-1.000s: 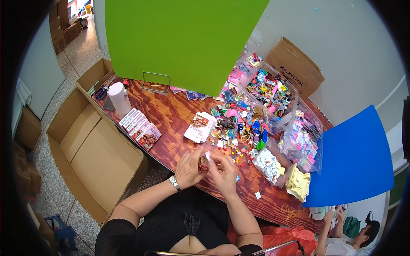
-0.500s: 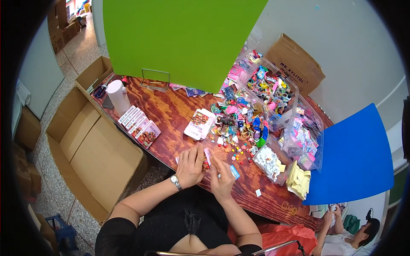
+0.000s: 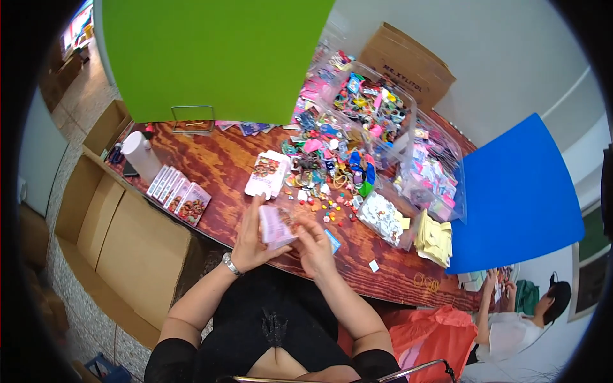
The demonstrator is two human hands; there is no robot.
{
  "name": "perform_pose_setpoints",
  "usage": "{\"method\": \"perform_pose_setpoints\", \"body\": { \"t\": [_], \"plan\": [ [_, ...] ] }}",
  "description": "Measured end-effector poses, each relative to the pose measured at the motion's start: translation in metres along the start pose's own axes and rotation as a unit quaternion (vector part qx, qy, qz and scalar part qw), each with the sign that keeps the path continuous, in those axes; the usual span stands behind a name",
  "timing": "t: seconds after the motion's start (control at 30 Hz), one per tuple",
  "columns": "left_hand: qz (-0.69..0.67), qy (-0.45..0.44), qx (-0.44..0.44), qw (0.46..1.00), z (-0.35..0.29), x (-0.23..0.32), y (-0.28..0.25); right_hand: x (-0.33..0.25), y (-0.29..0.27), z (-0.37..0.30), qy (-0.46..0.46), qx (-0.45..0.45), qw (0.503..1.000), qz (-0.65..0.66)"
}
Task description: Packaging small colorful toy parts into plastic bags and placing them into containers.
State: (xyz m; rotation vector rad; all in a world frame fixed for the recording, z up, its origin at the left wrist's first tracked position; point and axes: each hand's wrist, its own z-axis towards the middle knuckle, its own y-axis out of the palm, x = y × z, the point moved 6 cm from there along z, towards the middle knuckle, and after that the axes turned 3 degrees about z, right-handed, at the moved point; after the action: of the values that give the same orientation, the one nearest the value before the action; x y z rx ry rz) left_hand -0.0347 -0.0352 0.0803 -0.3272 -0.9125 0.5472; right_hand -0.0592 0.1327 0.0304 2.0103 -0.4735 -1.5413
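Note:
Between my two hands is a small pink-and-white card box (image 3: 276, 227) with a food-like picture, tilted up above the table's near edge. My left hand (image 3: 250, 241), with a watch at the wrist, grips its left side. The fingers of my right hand (image 3: 315, 247) close on its right side. Just beyond my hands lie flat pink-and-white cartons (image 3: 265, 175), stacked. To the left, several filled-looking boxes of the same print (image 3: 181, 195) stand in a leaning row. Small colourful trinkets (image 3: 335, 212) are scattered right of my hands.
An open cardboard box (image 3: 128, 239) stands left of the table. Clear bins (image 3: 408, 127) of trinkets, a tub of white pieces (image 3: 384, 218), yellow packets (image 3: 434, 239) and a blue panel (image 3: 511, 198) are to the right. A green panel (image 3: 204, 60) rises behind. A co-worker (image 3: 520, 325) sits at lower right.
The small box, mostly covered by my hands before, is now raised and tilted so its printed face shows. My left hand has turned from over it to its side. The whole view has shifted.

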Motion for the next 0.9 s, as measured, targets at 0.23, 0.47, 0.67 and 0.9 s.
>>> {"method": "perform_pose_setpoints", "body": {
  "t": [0.23, 0.47, 0.67, 0.9],
  "plan": [
    [-0.231, -0.194, -0.088, 0.949, -0.028, -0.044, 0.033, -0.034, -0.021, -0.014, 0.008, 0.004, 0.853, -0.521],
    [-0.148, -0.154, -0.083, 0.973, -0.027, -0.044, 0.049, -0.062, -0.072, -0.019, -0.066, 0.026, 0.564, -0.822],
    [-0.104, -0.166, -0.085, 0.977, -0.030, -0.047, 0.051, -0.079, -0.090, -0.015, -0.211, 0.017, 0.742, -0.636],
    [-0.047, -0.192, -0.074, 0.978, -0.025, -0.041, 0.052, -0.108, -0.014, -0.033, -0.341, 0.078, 0.870, -0.348]
  ]
}}
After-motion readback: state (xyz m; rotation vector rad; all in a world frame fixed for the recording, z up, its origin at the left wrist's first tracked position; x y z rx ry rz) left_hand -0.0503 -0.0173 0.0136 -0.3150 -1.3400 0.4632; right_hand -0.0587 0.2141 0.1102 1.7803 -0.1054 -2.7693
